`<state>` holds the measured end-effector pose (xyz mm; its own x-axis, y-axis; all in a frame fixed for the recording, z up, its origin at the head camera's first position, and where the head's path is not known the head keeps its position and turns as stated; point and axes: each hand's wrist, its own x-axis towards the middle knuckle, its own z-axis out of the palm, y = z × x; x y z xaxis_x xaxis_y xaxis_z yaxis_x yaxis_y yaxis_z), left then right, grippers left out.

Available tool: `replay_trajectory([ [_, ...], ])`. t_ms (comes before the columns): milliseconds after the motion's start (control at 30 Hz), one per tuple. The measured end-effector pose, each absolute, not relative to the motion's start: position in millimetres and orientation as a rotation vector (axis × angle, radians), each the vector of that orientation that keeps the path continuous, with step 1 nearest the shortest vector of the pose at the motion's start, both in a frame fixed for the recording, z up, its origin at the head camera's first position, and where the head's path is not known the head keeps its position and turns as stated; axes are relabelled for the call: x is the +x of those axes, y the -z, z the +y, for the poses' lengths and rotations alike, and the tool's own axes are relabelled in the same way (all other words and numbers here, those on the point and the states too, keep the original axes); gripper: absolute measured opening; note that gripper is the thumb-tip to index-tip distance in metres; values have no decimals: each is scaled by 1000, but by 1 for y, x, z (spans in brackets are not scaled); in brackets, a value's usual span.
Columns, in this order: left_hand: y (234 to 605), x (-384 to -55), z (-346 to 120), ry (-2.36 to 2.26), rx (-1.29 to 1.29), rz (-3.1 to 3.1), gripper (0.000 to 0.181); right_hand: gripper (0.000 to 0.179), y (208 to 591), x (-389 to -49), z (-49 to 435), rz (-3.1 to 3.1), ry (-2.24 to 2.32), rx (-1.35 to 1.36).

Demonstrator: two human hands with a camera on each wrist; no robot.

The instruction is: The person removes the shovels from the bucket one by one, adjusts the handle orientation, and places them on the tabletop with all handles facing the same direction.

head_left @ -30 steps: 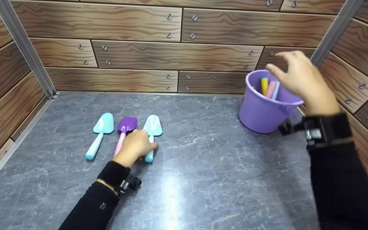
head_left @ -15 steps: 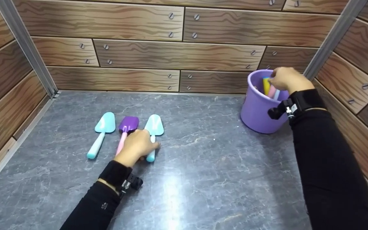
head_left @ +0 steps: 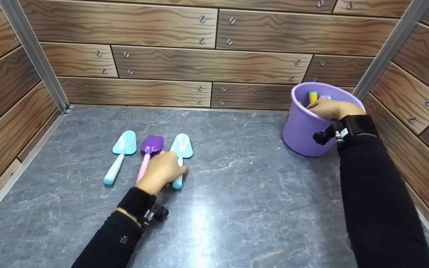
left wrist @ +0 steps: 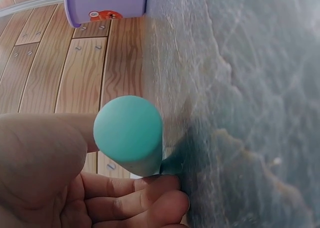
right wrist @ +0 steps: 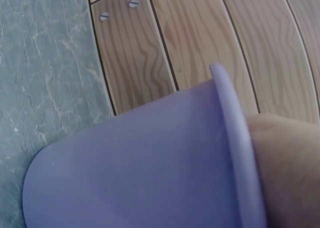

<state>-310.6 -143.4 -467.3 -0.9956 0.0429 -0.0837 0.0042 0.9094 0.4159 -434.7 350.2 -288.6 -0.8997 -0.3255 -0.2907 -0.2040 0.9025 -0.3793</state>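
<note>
My left hand (head_left: 161, 167) holds the handle of the rightmost light-blue toy trowel (head_left: 182, 145), which lies on the grey tabletop. In the left wrist view the thumb passes on one side of the teal handle end (left wrist: 127, 130), with curled fingers (left wrist: 132, 200) on the other. Beside it lies a purple toy shovel (head_left: 152, 144) with a pink handle, partly covered by this hand. My right hand (head_left: 328, 108) reaches over the rim into a purple bucket (head_left: 304, 134). Its fingertips are hidden inside, so I cannot tell what they hold. A yellow handle (head_left: 312, 97) stands in the bucket.
Another light-blue trowel (head_left: 125, 142) lies at the left on the tabletop (head_left: 244, 208). Wood-patterned walls (head_left: 162, 63) enclose the back and both sides. The bucket stands near the back right corner.
My right hand has moved left and down from above the bucket into it, among the coloured handles. The left hand stays on the trowel.
</note>
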Motion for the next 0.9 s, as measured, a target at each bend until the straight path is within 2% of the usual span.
replay_trajectory([
  [133,471,-312,-144,-653,48,2993,46,49,301,-448,362,2990,505,-345],
  [200,461,-305,-141,-650,42,2984,46,47,304,-452,366,3107,508,-300],
  [467,448,-297,-139,-645,24,2987,43,50,299,-436,370,3169,406,-254],
  [633,434,-285,-133,-637,-3,2975,42,30,311,-448,371,3114,520,-372],
  [700,434,-285,-134,-641,3,2972,42,31,314,-450,371,3119,512,-383],
  [833,439,-289,-137,-660,8,2954,43,59,316,-450,370,3117,475,-297],
  [900,446,-295,-140,-659,15,2954,42,67,316,-449,369,3130,477,-240],
])
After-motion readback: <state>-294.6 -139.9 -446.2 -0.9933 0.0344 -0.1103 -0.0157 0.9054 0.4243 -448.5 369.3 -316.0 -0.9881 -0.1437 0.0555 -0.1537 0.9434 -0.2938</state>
